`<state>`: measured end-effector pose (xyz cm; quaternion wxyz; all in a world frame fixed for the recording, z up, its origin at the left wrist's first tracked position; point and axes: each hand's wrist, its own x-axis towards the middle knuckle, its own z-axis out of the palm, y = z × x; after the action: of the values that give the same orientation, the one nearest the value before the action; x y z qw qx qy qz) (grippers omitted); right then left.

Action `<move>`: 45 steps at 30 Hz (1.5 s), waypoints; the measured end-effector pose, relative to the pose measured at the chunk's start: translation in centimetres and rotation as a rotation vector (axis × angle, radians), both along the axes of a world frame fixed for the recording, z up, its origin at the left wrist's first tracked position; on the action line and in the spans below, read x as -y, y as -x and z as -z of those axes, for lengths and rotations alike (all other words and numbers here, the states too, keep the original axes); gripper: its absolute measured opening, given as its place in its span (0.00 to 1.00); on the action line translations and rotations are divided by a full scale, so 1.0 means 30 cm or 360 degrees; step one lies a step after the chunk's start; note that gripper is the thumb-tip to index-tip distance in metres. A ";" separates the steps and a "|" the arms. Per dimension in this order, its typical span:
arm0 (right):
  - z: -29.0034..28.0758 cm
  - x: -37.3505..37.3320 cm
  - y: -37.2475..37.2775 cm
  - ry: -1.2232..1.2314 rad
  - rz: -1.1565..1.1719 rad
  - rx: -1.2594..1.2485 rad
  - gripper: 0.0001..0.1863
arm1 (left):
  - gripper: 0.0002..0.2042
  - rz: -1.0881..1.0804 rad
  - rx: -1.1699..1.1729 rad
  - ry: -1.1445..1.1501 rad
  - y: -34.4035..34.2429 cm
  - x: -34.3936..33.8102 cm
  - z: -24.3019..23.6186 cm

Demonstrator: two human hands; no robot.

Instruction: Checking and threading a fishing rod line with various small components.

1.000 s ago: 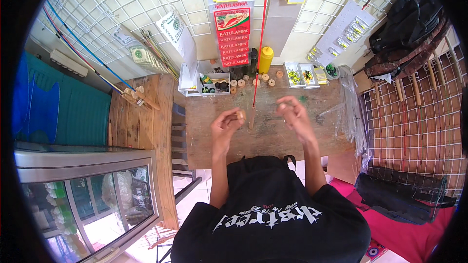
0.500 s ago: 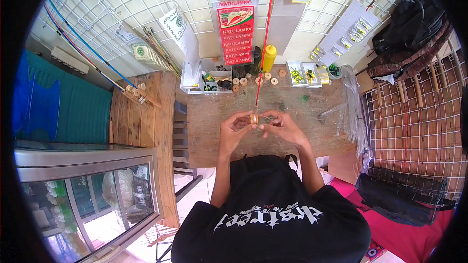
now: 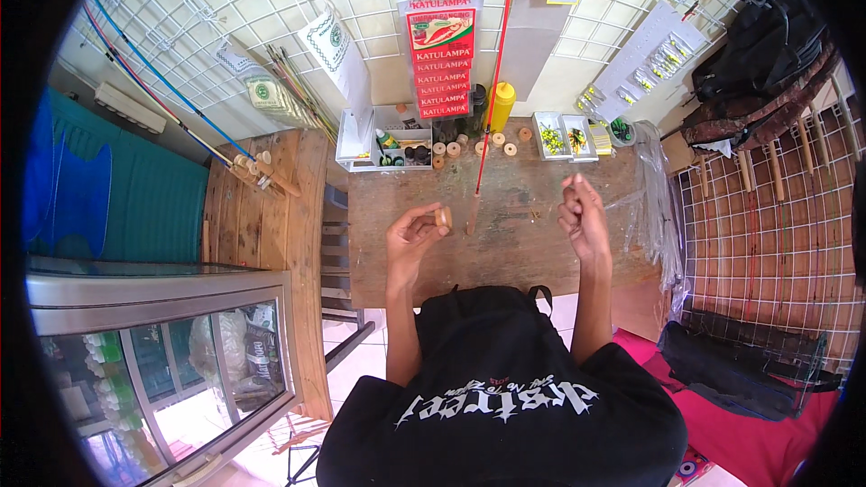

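Note:
My left hand [image 3: 411, 242] grips a small wooden spool [image 3: 443, 216] between thumb and fingertips, above the wooden table [image 3: 388, 189]. Well to its right, my right hand [image 3: 585, 224] is raised with its fingers curled and pinched together. If it pinches a thin line, that is too fine to make out. Between the two hands a slim red fishing rod [image 3: 499, 68] lies with its short wooden butt [image 3: 472, 215] toward me, and neither hand touches it. Tiny brownish bits [image 3: 535, 215] lie on the tabletop between the rod and my right hand.
Several loose wooden spools [image 3: 481, 149] stand along the table's back, beside a yellow squeeze bottle [image 3: 502, 106]. A white organizer box [image 3: 361, 164] and white trays of small tackle [image 3: 566, 137] flank them. Clear plastic wrap [image 3: 657, 203] hangs at the right edge. A glass-fronted cabinet [image 3: 162, 298] stands left.
My hands, together on the spool before, have parted. The left has drawn slightly left with the spool, and the right has swung right and away from me, its fingers now pinched.

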<state>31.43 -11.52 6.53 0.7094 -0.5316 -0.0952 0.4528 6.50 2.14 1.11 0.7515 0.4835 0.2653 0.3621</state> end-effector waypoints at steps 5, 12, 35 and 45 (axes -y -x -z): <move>0.038 0.026 -0.064 -0.0120 0.0495 -0.0080 0.12 | 0.19 -0.0267 0.0119 -0.0010 0.059 -0.036 0.033; 0.086 0.108 -0.184 -0.0215 0.1093 -0.0042 0.10 | 0.19 -0.0681 -0.0072 -0.0012 0.223 -0.112 0.050; 0.128 0.074 -0.133 0.0439 0.0571 0.0823 0.16 | 0.16 -0.1140 -0.0748 -0.0072 0.073 -0.183 0.436; 0.116 0.076 -0.123 0.0553 0.0351 0.0825 0.17 | 0.29 -0.0705 -0.1655 -0.0876 -0.010 -0.441 0.597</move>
<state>35.12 -13.80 3.06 0.6050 -0.7494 -0.1358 0.2324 6.79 15.36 -16.82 0.2794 0.7057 0.5869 0.2817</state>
